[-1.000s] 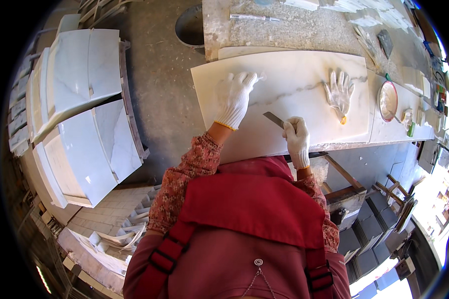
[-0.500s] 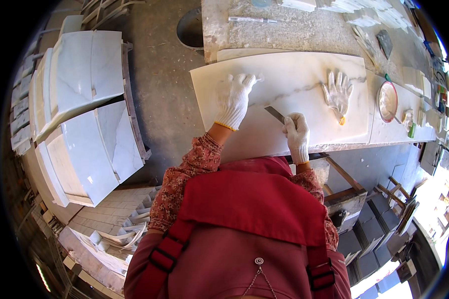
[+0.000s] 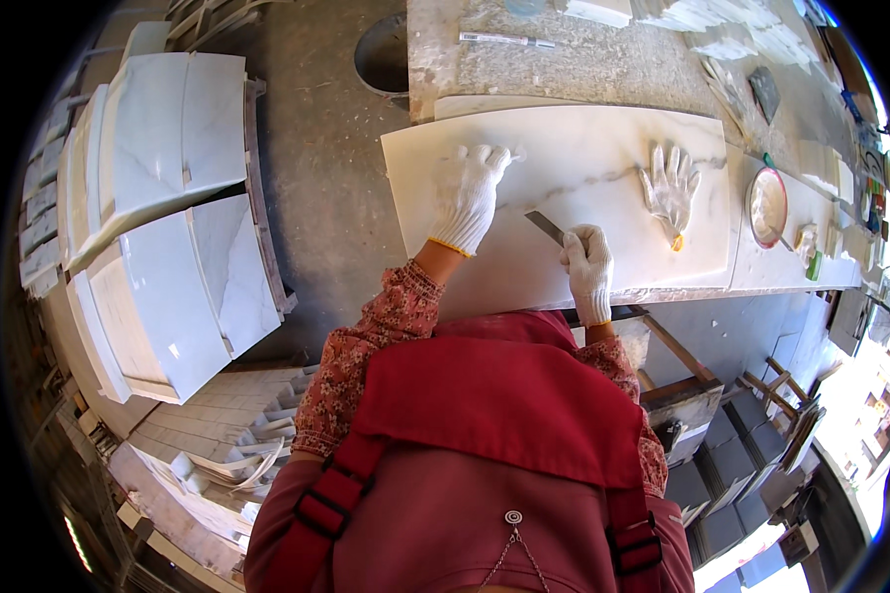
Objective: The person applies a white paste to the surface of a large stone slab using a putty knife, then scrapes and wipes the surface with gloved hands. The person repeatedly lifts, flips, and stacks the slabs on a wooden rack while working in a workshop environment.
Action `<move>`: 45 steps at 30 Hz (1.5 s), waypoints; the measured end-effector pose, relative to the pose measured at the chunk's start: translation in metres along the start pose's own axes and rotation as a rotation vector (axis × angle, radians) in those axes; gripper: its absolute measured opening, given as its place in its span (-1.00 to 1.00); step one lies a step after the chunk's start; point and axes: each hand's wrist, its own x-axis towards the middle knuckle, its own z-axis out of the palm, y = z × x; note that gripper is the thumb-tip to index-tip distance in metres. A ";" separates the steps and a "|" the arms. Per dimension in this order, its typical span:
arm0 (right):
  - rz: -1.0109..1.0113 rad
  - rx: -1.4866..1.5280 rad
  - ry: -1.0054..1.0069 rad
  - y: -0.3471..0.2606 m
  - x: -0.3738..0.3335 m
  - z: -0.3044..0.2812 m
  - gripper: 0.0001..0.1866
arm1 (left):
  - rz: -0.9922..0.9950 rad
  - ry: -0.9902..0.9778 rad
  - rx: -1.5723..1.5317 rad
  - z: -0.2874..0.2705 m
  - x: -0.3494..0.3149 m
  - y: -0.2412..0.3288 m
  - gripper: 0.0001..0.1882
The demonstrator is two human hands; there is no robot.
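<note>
A pale marble slab [image 3: 554, 232] with grey veins lies in front of me on the workbench. My left hand [image 3: 468, 196], in a white knit glove, rests on its left part. The fingers are bent downward, and whatever is under them is hidden. In my right hand [image 3: 589, 267], also gloved, is a flat metal scraper blade [image 3: 544, 227]. It points up and left, close over the slab near its front edge; contact cannot be made out. A loose white glove [image 3: 671, 194] lies on the slab to the right, fingers spread.
Right of the slab sits a red-rimmed bowl [image 3: 767, 208] of pale material. A marker pen [image 3: 506, 41] lies on the dusty bench top behind. Marble pieces [image 3: 183, 119] stand stacked at left, a round bucket [image 3: 381, 57] on the floor. Wooden framing [image 3: 682, 346] is below the bench.
My left hand has shifted very slightly to the right on the slab. The right hand and blade hold almost the same place; the whole view has moved a little.
</note>
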 end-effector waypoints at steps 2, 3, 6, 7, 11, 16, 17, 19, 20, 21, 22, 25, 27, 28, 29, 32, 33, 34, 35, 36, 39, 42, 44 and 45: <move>0.001 0.004 -0.001 0.002 0.000 -0.001 -0.93 | -0.009 0.011 -0.030 0.001 -0.001 0.001 -0.71; 0.006 0.005 -0.002 0.002 0.000 -0.001 -0.92 | -0.013 0.015 -0.046 0.001 0.000 0.002 -0.71; 0.027 -0.017 -0.021 -0.001 0.001 -0.003 -0.89 | -0.019 -0.037 -0.024 -0.005 -0.001 0.003 -0.65; 0.033 -0.029 -0.032 -0.003 0.001 -0.003 -0.88 | -0.112 0.010 -0.319 0.000 -0.005 0.001 -0.63; -0.059 -0.144 0.029 -0.025 0.007 0.005 -0.84 | -0.263 0.069 -0.792 -0.009 -0.019 -0.015 -0.56; -0.539 -0.534 0.180 -0.044 0.055 0.027 -0.86 | -0.798 0.109 -0.913 -0.065 -0.043 -0.015 -0.55; -0.611 -0.614 0.204 -0.047 0.067 0.034 -0.87 | -0.845 0.201 -0.866 -0.066 -0.052 -0.019 -0.55; -0.758 -0.773 0.255 -0.052 0.090 0.051 -0.87 | -0.933 0.387 -0.768 -0.053 -0.076 -0.030 -0.55; -0.792 -0.819 0.263 -0.053 0.098 0.058 -0.86 | -0.948 0.413 -0.763 -0.048 -0.086 -0.034 -0.54; -0.829 -0.865 0.267 -0.056 0.104 0.065 -0.84 | -0.967 0.441 -0.758 -0.048 -0.093 -0.034 -0.53; -0.865 -0.912 0.273 -0.057 0.107 0.070 -0.83 | -0.985 0.468 -0.754 -0.048 -0.098 -0.034 -0.53; -0.870 -0.990 0.209 -0.056 0.106 0.072 -0.82 | -1.188 0.290 -0.639 -0.049 -0.105 -0.029 -0.61; -0.856 -0.999 0.110 -0.056 0.105 0.067 -0.84 | -1.167 0.320 -0.657 -0.045 -0.108 -0.025 -0.60; -0.838 -0.970 0.033 -0.057 0.105 0.062 -0.85 | -1.156 0.335 -0.665 -0.043 -0.109 -0.023 -0.60; -0.819 -0.941 -0.043 -0.058 0.107 0.059 -0.86 | -1.154 0.349 -0.677 -0.041 -0.109 -0.021 -0.60; -0.859 -0.908 0.053 -0.054 0.116 0.055 -0.87 | -1.114 0.384 -0.697 -0.041 -0.106 -0.016 -0.60; -0.893 -0.946 0.099 -0.052 0.115 0.056 -0.87 | -1.085 0.400 -0.693 -0.037 -0.107 -0.019 -0.60; -0.927 -0.983 0.146 -0.049 0.115 0.058 -0.88 | -1.055 0.416 -0.689 -0.033 -0.109 -0.022 -0.61; -0.960 -1.020 0.194 -0.047 0.115 0.059 -0.88 | -1.036 0.421 -0.693 -0.029 -0.112 -0.023 -0.61; -0.900 -1.010 0.153 -0.049 0.114 0.059 -0.85 | -1.019 0.428 -0.697 -0.027 -0.114 -0.024 -0.61; -0.749 -0.954 0.059 -0.050 0.108 0.060 -0.75 | -1.005 0.431 -0.719 -0.026 -0.115 -0.025 -0.61; -0.687 -0.943 0.053 -0.049 0.104 0.064 -0.64 | -1.002 0.422 -0.710 -0.028 -0.114 -0.023 -0.61; -0.689 -1.051 0.091 -0.047 0.093 0.067 -0.56 | -0.987 0.429 -0.690 -0.028 -0.114 -0.024 -0.61; -0.710 -1.070 0.099 -0.046 0.091 0.068 -0.55 | -0.972 0.434 -0.681 -0.027 -0.114 -0.024 -0.61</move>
